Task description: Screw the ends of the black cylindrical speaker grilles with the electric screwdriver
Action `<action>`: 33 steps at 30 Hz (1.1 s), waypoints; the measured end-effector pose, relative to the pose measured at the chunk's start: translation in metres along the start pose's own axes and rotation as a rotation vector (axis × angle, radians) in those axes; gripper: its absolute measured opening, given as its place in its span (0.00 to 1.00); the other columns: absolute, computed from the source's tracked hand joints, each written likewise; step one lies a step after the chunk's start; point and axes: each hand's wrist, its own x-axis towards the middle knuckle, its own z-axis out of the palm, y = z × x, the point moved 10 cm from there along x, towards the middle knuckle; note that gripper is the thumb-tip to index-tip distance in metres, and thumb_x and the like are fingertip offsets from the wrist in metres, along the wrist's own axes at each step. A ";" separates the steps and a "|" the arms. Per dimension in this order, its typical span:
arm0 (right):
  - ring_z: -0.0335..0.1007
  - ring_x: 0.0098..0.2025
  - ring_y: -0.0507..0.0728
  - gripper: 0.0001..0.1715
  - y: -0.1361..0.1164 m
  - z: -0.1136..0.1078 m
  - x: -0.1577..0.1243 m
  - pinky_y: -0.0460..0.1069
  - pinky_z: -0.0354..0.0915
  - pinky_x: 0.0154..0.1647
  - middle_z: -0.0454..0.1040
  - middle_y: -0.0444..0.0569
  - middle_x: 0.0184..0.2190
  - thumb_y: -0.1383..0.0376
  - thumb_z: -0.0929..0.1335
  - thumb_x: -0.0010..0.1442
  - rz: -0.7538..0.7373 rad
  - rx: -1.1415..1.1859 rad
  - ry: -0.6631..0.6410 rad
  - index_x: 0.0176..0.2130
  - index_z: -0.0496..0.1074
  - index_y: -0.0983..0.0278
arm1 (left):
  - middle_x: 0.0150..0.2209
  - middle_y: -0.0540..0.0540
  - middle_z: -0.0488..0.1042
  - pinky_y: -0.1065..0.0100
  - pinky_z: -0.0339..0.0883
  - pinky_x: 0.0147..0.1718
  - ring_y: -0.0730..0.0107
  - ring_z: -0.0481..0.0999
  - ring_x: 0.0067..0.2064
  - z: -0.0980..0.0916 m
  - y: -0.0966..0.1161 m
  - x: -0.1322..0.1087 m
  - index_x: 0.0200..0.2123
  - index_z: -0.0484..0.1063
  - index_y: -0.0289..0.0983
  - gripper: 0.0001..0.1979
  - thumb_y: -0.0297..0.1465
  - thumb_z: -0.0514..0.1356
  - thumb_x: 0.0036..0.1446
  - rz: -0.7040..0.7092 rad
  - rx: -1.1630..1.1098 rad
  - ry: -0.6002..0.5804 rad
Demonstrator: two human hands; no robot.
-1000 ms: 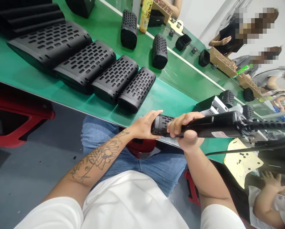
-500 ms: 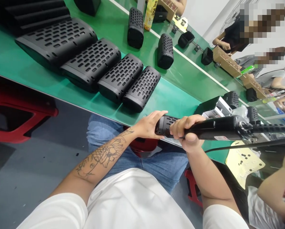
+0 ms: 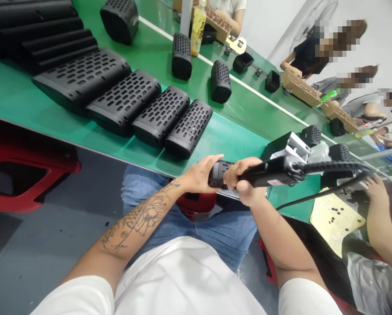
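Observation:
My left hand [image 3: 201,173] grips one end of a black slotted housing [image 3: 219,172] at the table's near edge, thumb and fingers around it. In my right hand [image 3: 243,179] is a black electric screwdriver [image 3: 264,173], lying almost level, its cord running off to the right. The fingers wrap its front part, right against the housing. The screwdriver's tip is hidden behind the right hand. To the left, a row of similar black slotted housings [image 3: 189,128] lies on the green table [image 3: 227,135].
More black housings [image 3: 220,81] stand on the far strip beside a yellow bottle [image 3: 198,28]. At the right are white boxes [image 3: 291,146] and a yellow sheet with black dots [image 3: 337,216]. A co-worker's arm [image 3: 381,214] reaches in there; other people sit across the table.
The camera view has tilted slightly. My right hand and the screwdriver have shifted a little left, still at the housing. The co-worker's hand at right has moved up to the table.

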 end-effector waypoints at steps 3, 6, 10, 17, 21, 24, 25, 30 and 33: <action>0.68 0.18 0.52 0.35 -0.007 -0.004 0.004 0.50 0.73 0.24 0.75 0.35 0.21 0.38 0.88 0.56 0.010 0.024 0.048 0.39 0.75 0.56 | 0.78 0.34 0.72 0.36 0.80 0.73 0.33 0.81 0.74 -0.005 -0.003 -0.009 0.84 0.59 0.48 0.63 0.43 0.84 0.51 -0.001 -0.032 0.001; 0.65 0.16 0.51 0.31 -0.062 -0.036 0.009 0.50 0.74 0.23 0.73 0.33 0.21 0.36 0.85 0.62 -0.203 0.059 0.161 0.46 0.79 0.54 | 0.73 0.35 0.76 0.34 0.78 0.75 0.34 0.83 0.72 -0.017 -0.009 -0.022 0.79 0.65 0.46 0.56 0.45 0.84 0.52 -0.039 -0.073 0.115; 0.67 0.16 0.52 0.24 -0.132 -0.141 -0.012 0.50 0.75 0.23 0.72 0.33 0.22 0.39 0.81 0.70 -0.442 -0.126 0.540 0.48 0.81 0.53 | 0.73 0.33 0.74 0.35 0.80 0.73 0.37 0.83 0.72 -0.029 -0.025 -0.006 0.80 0.61 0.45 0.54 0.47 0.82 0.59 -0.207 -0.101 0.420; 0.73 0.19 0.53 0.34 -0.096 -0.292 -0.035 0.51 0.76 0.26 0.74 0.35 0.21 0.36 0.84 0.63 -0.256 -0.537 0.919 0.42 0.77 0.58 | 0.76 0.29 0.68 0.43 0.69 0.81 0.42 0.74 0.78 -0.003 -0.039 0.204 0.78 0.55 0.40 0.55 0.39 0.84 0.59 -0.419 -0.131 0.786; 0.72 0.18 0.54 0.31 -0.061 -0.302 -0.036 0.50 0.73 0.23 0.74 0.38 0.20 0.40 0.85 0.62 -0.161 -0.532 0.848 0.35 0.75 0.57 | 0.79 0.21 0.63 0.53 0.62 0.83 0.43 0.68 0.82 0.021 -0.047 0.325 0.82 0.51 0.32 0.57 0.36 0.82 0.63 -0.490 -0.042 0.715; 0.74 0.20 0.55 0.27 -0.046 -0.299 -0.046 0.51 0.74 0.24 0.77 0.40 0.22 0.49 0.88 0.60 -0.115 -0.448 0.842 0.35 0.76 0.59 | 0.80 0.18 0.63 0.49 0.59 0.84 0.38 0.65 0.84 0.033 -0.055 0.374 0.83 0.53 0.31 0.56 0.36 0.82 0.65 -0.507 0.058 0.633; 0.74 0.20 0.55 0.26 -0.044 -0.299 -0.051 0.52 0.75 0.24 0.77 0.40 0.22 0.51 0.89 0.59 -0.117 -0.412 0.851 0.35 0.76 0.59 | 0.79 0.16 0.64 0.46 0.59 0.83 0.35 0.66 0.83 0.035 -0.059 0.382 0.83 0.55 0.31 0.56 0.36 0.83 0.64 -0.506 0.081 0.621; 0.73 0.19 0.57 0.20 -0.041 -0.294 -0.066 0.56 0.76 0.23 0.76 0.40 0.22 0.51 0.87 0.59 -0.088 -0.271 0.808 0.38 0.82 0.57 | 0.80 0.16 0.64 0.38 0.48 0.86 0.29 0.60 0.87 0.018 -0.076 0.384 0.81 0.63 0.32 0.51 0.41 0.81 0.65 -0.417 0.182 0.563; 0.70 0.19 0.59 0.18 -0.040 -0.292 -0.078 0.59 0.75 0.23 0.73 0.41 0.21 0.47 0.86 0.58 -0.032 -0.196 0.835 0.40 0.86 0.53 | 0.88 0.23 0.51 0.41 0.38 0.89 0.39 0.41 0.93 -0.031 -0.092 0.371 0.85 0.59 0.36 0.51 0.41 0.78 0.69 -0.449 0.211 0.641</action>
